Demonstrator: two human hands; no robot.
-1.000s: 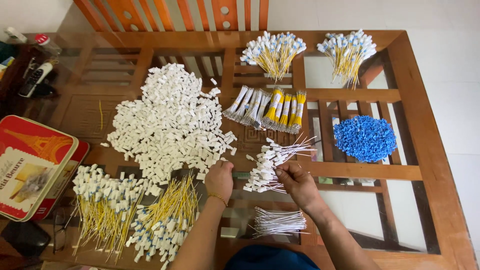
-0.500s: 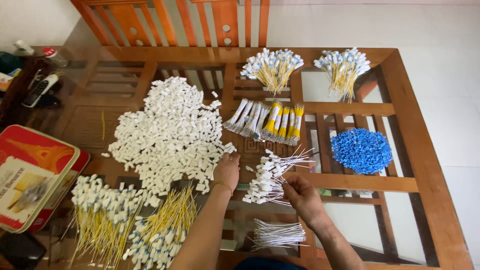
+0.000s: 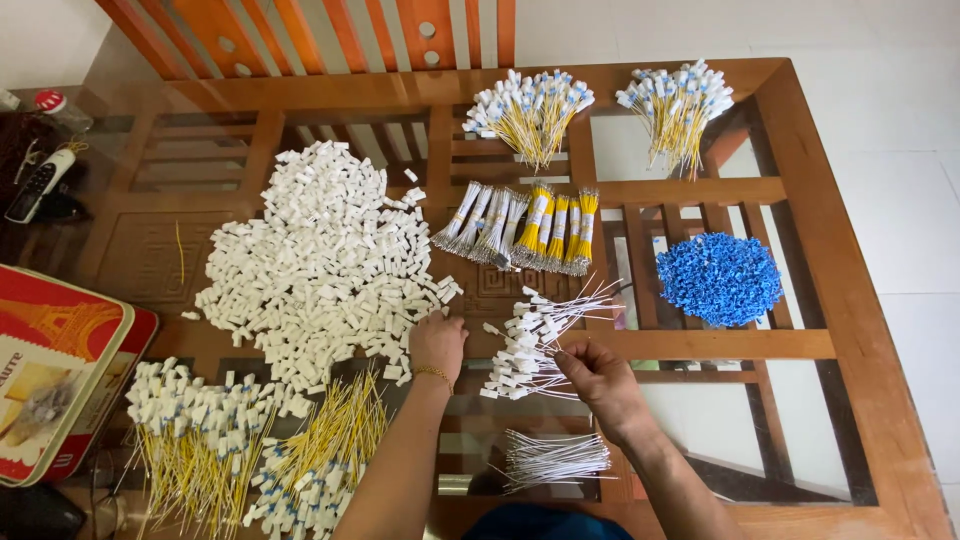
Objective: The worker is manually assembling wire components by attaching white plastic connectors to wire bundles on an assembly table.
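- The left hand (image 3: 437, 343) rests fingers-down at the near right edge of the big heap of white connector housings (image 3: 320, 265), fingertips among the loose pieces; whether it has one pinched I cannot tell.
- The right hand (image 3: 592, 378) is closed on the near ends of a fanned bunch of white wires with white tips (image 3: 535, 335), which lies on the glass table top (image 3: 700, 420) between the two hands (the tips point left and far).
- The hands are apart, the bunch between them.
- Near the right wrist lies a second, flatter bundle of bare white wires (image 3: 555, 458).
- Just beyond the fanned bunch sit banded bundles of white and yellow wires (image 3: 520, 225), side by side.
- To the right is a pile of small blue pieces (image 3: 718, 278).
- At the far edge are two sprays of yellow wires with white and blue tips (image 3: 528, 108), the other further right (image 3: 675, 100).
- Near left are heaps of yellow wires already fitted with white housings (image 3: 200, 440).
- A red tin (image 3: 60, 370) sits at the left edge; a remote control (image 3: 38, 185) lies further away.
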